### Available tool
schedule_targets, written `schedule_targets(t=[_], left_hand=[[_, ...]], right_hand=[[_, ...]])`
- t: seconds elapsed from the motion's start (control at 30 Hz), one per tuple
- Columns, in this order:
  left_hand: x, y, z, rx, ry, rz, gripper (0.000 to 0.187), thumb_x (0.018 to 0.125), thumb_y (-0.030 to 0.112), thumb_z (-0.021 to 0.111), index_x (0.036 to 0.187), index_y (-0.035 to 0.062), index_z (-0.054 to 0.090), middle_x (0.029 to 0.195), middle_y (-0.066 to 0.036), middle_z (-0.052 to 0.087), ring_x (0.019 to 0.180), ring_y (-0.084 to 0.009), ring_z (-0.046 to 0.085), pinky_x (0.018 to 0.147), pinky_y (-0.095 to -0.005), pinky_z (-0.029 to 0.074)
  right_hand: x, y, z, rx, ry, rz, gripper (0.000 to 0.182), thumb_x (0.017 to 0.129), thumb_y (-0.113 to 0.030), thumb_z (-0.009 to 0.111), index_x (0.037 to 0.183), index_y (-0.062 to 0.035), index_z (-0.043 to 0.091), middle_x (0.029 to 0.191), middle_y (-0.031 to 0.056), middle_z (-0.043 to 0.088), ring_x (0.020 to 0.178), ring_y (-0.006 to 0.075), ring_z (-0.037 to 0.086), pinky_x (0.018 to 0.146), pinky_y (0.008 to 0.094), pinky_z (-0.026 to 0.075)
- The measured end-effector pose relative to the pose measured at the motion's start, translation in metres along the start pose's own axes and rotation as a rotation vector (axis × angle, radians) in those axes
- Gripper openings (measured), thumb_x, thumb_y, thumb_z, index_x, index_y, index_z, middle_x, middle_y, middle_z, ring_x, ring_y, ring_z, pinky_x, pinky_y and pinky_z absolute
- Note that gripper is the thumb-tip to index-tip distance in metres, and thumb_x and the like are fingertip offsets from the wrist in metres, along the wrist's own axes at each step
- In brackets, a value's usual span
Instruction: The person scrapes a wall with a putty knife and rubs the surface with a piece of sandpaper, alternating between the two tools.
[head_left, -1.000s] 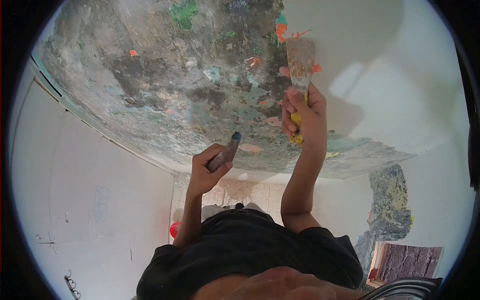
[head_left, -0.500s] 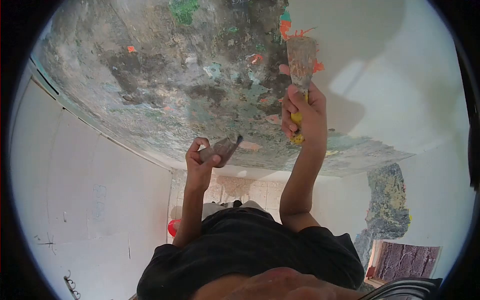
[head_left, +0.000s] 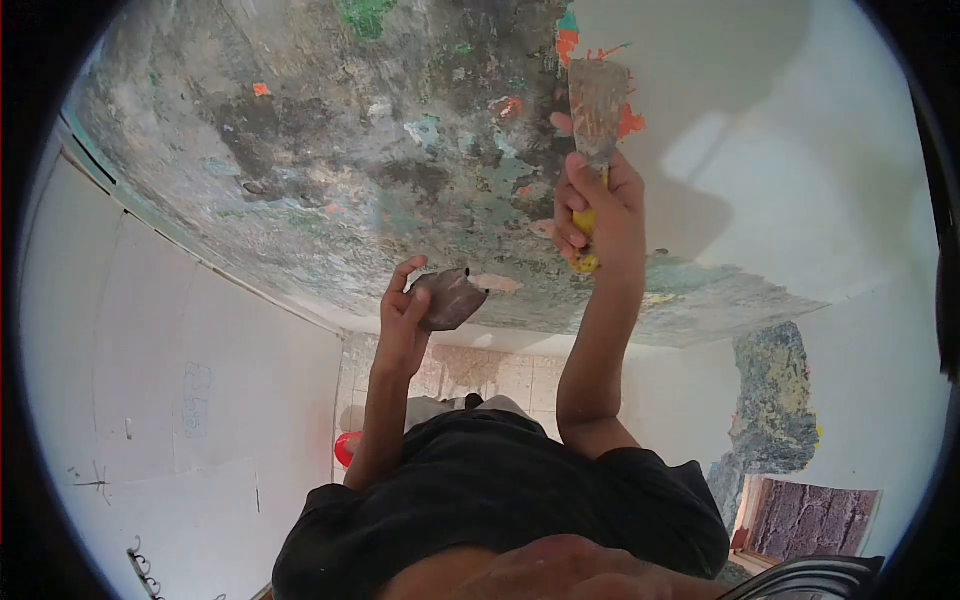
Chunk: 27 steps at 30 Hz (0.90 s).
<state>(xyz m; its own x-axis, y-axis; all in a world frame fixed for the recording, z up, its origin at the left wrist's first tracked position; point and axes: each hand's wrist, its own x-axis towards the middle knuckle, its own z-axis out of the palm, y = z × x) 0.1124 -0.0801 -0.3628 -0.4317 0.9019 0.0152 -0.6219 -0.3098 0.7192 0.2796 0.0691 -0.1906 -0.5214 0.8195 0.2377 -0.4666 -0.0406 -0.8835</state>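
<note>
My right hand (head_left: 605,205) is wrapped round the yellow handle of a putty knife (head_left: 598,105). Its broad, stained blade points up, overlapping the edge between the bare patch and the pale paint. Lower and to the left, my left hand (head_left: 405,320) grips a flat brown-grey piece (head_left: 452,302) between thumb and fingers; its edges are angular, with dark corners, and I cannot tell its kind. Before both hands is the stripped wall (head_left: 330,180), mottled grey with green and orange paint remnants.
Smooth pale paint (head_left: 800,170) covers the wall on the right. A second bare patch (head_left: 775,400) lies lower right, above a framed opening (head_left: 810,520). On the left stands a white panel (head_left: 220,400) with hooks (head_left: 143,575). Floor tiles (head_left: 490,375) and something red (head_left: 347,449) show below.
My right hand and the putty knife have shifted slightly up and left. The brown-grey piece in my left hand has turned, showing more of its broad face.
</note>
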Motion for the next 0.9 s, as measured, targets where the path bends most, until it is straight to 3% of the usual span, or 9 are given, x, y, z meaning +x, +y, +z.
schedule_targets(t=[0.1,0.2,0.5,0.8,0.9], left_hand=[[-0.004,0.007,0.011,0.18,-0.09,0.032,0.064,0.08,-0.009,0.067,0.135,0.0058,0.037,0.105,-0.011,0.064,0.104,-0.0196,0.063,0.088,-0.0322,0.053],[-0.004,0.003,0.007,0.116,-0.063,-0.004,0.073,0.071,-0.016,0.069,0.133,0.0035,0.036,0.108,-0.014,0.064,0.103,-0.0222,0.063,0.09,-0.0327,0.052],[-0.003,0.0,-0.006,-0.03,-0.069,-0.057,0.042,0.072,-0.015,0.067,0.111,-0.0017,0.059,0.109,-0.012,0.067,0.105,-0.0216,0.064,0.097,-0.0348,0.049],[-0.001,0.005,-0.012,-0.085,-0.044,-0.051,0.043,0.075,-0.012,0.068,0.116,-0.0022,0.058,0.111,-0.013,0.067,0.106,-0.0229,0.064,0.098,-0.0368,0.048],[0.001,0.005,-0.011,-0.026,-0.113,-0.047,0.046,0.073,-0.006,0.07,0.117,-0.0007,0.056,0.115,-0.014,0.064,0.11,-0.0269,0.062,0.103,-0.0416,0.045]], right_hand=[[0.0,0.009,0.0,-0.003,-0.01,-0.005,0.036,0.096,-0.012,0.054,0.131,-0.0035,0.053,0.06,-0.0027,0.039,0.037,0.0056,0.036,0.033,0.0241,0.032],[0.0,0.003,0.0,-0.001,-0.027,0.018,0.036,0.096,-0.012,0.055,0.131,-0.0035,0.052,0.06,-0.0027,0.039,0.037,0.0054,0.036,0.033,0.0242,0.032],[0.006,0.004,0.01,0.008,0.006,-0.01,0.036,0.096,-0.014,0.056,0.131,-0.0035,0.053,0.059,-0.0029,0.038,0.036,0.0062,0.034,0.032,0.0245,0.032],[0.0,0.011,0.001,0.022,0.021,0.01,0.036,0.096,-0.014,0.056,0.131,-0.0048,0.052,0.058,-0.0027,0.038,0.036,0.0065,0.036,0.032,0.0247,0.032],[0.001,0.011,0.003,0.033,0.007,0.016,0.038,0.097,-0.015,0.056,0.133,-0.0039,0.051,0.059,-0.003,0.036,0.036,0.0062,0.034,0.03,0.0244,0.031]])
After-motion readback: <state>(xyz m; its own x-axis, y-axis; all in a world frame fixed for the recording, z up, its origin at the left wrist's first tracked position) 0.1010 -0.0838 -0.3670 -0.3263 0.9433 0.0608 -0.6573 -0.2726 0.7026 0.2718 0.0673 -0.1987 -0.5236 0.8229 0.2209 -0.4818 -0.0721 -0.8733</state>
